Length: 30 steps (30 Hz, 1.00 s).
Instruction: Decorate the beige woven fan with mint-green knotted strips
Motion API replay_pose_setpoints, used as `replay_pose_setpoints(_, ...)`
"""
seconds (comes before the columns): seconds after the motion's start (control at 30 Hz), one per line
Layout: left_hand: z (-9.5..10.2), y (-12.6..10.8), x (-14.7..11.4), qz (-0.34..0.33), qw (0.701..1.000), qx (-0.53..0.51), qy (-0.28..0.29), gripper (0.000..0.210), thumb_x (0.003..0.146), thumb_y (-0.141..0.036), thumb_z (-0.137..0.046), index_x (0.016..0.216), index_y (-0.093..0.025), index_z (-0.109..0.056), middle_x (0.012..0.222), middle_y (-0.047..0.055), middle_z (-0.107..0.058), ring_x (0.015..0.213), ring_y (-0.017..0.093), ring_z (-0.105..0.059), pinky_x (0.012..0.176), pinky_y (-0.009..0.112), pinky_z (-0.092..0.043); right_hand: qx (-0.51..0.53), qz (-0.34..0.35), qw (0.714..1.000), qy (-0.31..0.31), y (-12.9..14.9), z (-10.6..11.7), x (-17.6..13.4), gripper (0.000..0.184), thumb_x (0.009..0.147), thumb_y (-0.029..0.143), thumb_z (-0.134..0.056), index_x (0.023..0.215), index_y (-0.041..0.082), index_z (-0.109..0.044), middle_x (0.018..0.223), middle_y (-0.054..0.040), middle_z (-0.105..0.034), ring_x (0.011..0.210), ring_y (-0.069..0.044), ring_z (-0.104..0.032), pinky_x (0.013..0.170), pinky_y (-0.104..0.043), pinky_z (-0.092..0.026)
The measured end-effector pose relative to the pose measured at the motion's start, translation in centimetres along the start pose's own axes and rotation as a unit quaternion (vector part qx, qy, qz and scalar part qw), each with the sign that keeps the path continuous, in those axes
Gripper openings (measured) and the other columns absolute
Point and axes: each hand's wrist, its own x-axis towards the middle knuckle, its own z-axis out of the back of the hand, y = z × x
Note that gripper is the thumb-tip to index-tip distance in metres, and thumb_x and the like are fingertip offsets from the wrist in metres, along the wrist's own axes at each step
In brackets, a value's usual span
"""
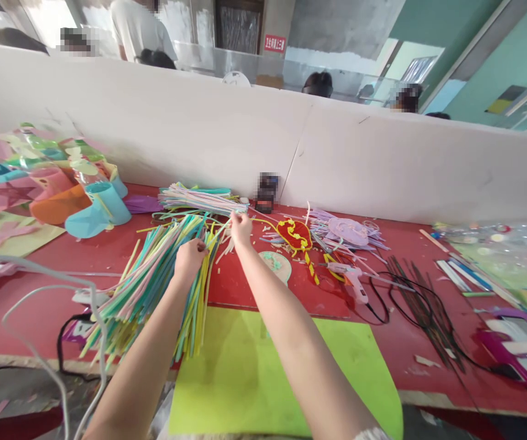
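Observation:
My left hand [191, 260] is closed, its fingertips pinched on a thin strand at the top of a big heap of pastel pipe cleaners [153, 281]. My right hand [240, 229] is closed too, farther forward, with a pale green pipe cleaner [222, 231] running from its fingers toward the left hand. Which end lies in which fingers is hard to make out. Behind the hands lies a second pipe cleaner bundle [199, 198], mostly white and pink. Close to my right forearm is a pale round piece [276, 264] with small green bits on it.
A red and yellow ornament [294, 236], purple pipe cleaner pieces [350, 231] and a pink glue gun [353, 280] lie to the right. Felt boots [98, 211] stand at the left. A green sheet [282, 366] overhangs the front edge. Cables [422, 305] cross both sides; a white partition [199, 122] bounds the back.

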Motion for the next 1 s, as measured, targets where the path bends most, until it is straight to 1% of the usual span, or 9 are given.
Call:
replay_pose_setpoints(0.17, -0.1, 0.4, 0.5, -0.008, 1.0, 0.003, 0.012, 0.015, 0.072, -0.025, -0.063, 0.085, -0.019, -0.066, 0.082, 0.004, -0.072, 0.081, 0.019, -0.066, 0.071, 0.025, -0.045, 0.151, 0.021, 0.982, -0.108, 4.0, 7.7, 4.4, 0.027, 0.09, 0.043, -0.044, 0.081, 0.019, -0.051, 0.065, 0.0013, -0.067, 0.044, -0.008, -0.052, 0.042, -0.02, -0.04)
replay_pose_setpoints(0.3, 0.5, -0.2, 0.0, -0.007, 0.999, 0.031, 0.016, 0.02, 0.072, -0.023, -0.063, 0.091, -0.018, -0.066, 0.087, 0.006, -0.071, 0.084, 0.021, -0.066, 0.075, 0.027, -0.046, 0.208, 0.102, 0.963, -0.138, 8.3, 15.4, 4.8, 0.024, 0.087, 0.045, -0.048, 0.086, 0.021, -0.045, 0.082, -0.0008, -0.073, 0.043, -0.005, -0.052, 0.04, -0.017, -0.04)
replay_pose_setpoints(0.43, 2.0, -3.0, -1.9, -0.037, 0.993, 0.056, -0.101, 0.037, 0.075, -0.028, -0.062, 0.11, -0.017, -0.063, 0.113, 0.013, -0.063, 0.104, 0.027, -0.06, 0.088, 0.034, -0.045, 0.162, 0.218, 0.958, -0.09, 11.1, 20.7, 1.2, 0.025, 0.086, 0.047, -0.05, 0.093, 0.023, -0.044, 0.106, -0.005, -0.07, 0.053, -0.007, -0.061, 0.042, -0.017, -0.041)
replay_pose_setpoints(0.5, 2.2, -5.5, -3.4, -0.085, 0.985, 0.002, -0.151, 0.033, 0.083, -0.03, -0.052, 0.113, -0.019, -0.061, 0.116, 0.012, -0.062, 0.107, 0.026, -0.058, 0.093, 0.035, -0.043, 0.11, 0.228, 0.966, -0.05, 11.0, 21.9, -1.4, 0.025, 0.085, 0.046, -0.053, 0.093, 0.023, -0.045, 0.114, -0.0069, -0.067, 0.053, -0.008, -0.062, 0.041, -0.018, -0.04)
replay_pose_setpoints(0.53, 1.9, -7.0, -4.1, -0.115, 0.983, -0.044, -0.137, 0.031, 0.086, -0.031, -0.048, 0.111, -0.02, -0.062, 0.113, 0.01, -0.064, 0.103, 0.024, -0.06, 0.093, 0.034, -0.044, 0.077, 0.228, 0.97, -0.028, 10.5, 22.2, -2.6, 0.024, 0.085, 0.044, -0.055, 0.092, 0.023, -0.046, 0.116, -0.0077, -0.066, 0.053, -0.008, -0.062, 0.041, -0.019, -0.039)
replay_pose_setpoints(0.67, -1.4, -12.4, -6.9, -0.197, 0.936, -0.29, 0.034, 0.037, 0.091, -0.041, -0.041, 0.108, -0.018, -0.063, 0.103, 0.008, -0.068, 0.093, 0.02, -0.064, 0.082, 0.027, -0.049, -0.064, 0.205, 0.975, 0.062, 7.0, 22.2, -6.8, 0.018, 0.087, 0.039, -0.053, 0.095, 0.024, -0.051, 0.12, -0.0087, -0.064, 0.056, -0.012, -0.063, 0.051, -0.026, -0.048)
replay_pose_setpoints(0.73, -3.6, -14.3, -7.8, -0.18, 0.903, -0.379, 0.086, 0.043, 0.089, -0.048, -0.041, 0.103, -0.015, -0.065, 0.099, 0.01, -0.069, 0.092, 0.021, -0.064, 0.081, 0.029, -0.049, -0.133, 0.201, 0.963, 0.117, 5.0, 22.0, -8.3, 0.015, 0.088, 0.036, -0.052, 0.098, 0.025, -0.055, 0.116, -0.0071, -0.067, 0.07, -0.017, -0.067, 0.062, -0.029, -0.052)
replay_pose_setpoints(0.87, -6.4, -15.7, -8.4, -0.138, 0.862, -0.466, 0.142, 0.037, 0.084, -0.048, -0.05, 0.09, -0.015, -0.066, 0.092, 0.008, -0.069, 0.087, 0.02, -0.063, 0.078, 0.029, -0.05, -0.24, 0.207, 0.927, 0.2, 2.2, 21.7, -10.2, 0.018, 0.088, 0.026, -0.051, 0.103, 0.027, -0.06, 0.096, -0.0019, -0.072, 0.084, -0.019, -0.068, 0.071, -0.028, -0.05)
replay_pose_setpoints(1.0, -6.9, -15.0, -7.6, -0.123, 0.844, -0.494, 0.168, 0.028, 0.083, -0.041, -0.054, 0.076, -0.016, -0.061, 0.076, 0.004, -0.065, 0.074, 0.015, -0.062, 0.072, 0.026, -0.049, -0.289, 0.211, 0.906, 0.227, 1.1, 23.0, -10.8, 0.029, 0.086, 0.025, -0.054, 0.113, 0.032, -0.06, 0.1, 0.0001, -0.071, 0.082, -0.019, -0.068, 0.072, -0.028, -0.049)
